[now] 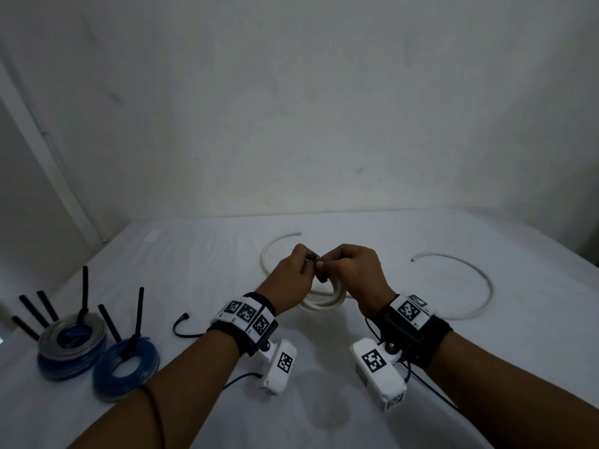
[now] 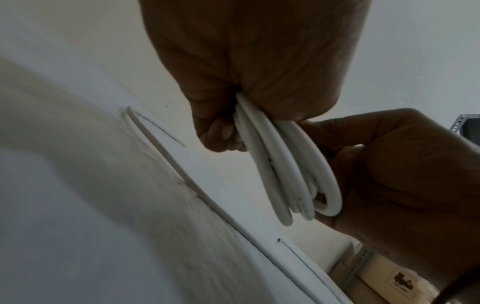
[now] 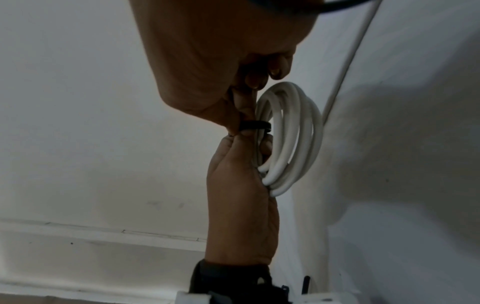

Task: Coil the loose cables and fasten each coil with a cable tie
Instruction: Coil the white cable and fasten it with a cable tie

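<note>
Head view: above the worktop [image 1: 421, 367], left hand [image 1: 288, 277] and right hand [image 1: 359, 273] pinch one black cable tie [image 1: 319, 265] over one white coil [image 1: 324, 301]. Two blue coils [image 1: 124, 367] and one grey sit left, tied.

Left wrist view: the left grip clenches four white loops [image 2: 285, 174].

Right wrist view: the tie [image 3: 255, 125] rings the coil [image 3: 291, 133].

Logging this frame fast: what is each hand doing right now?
Left hand: fingers curled round the white cable coil, thumb and finger pinching the black tie.
Right hand: pinching the same black tie at the coil.
</note>
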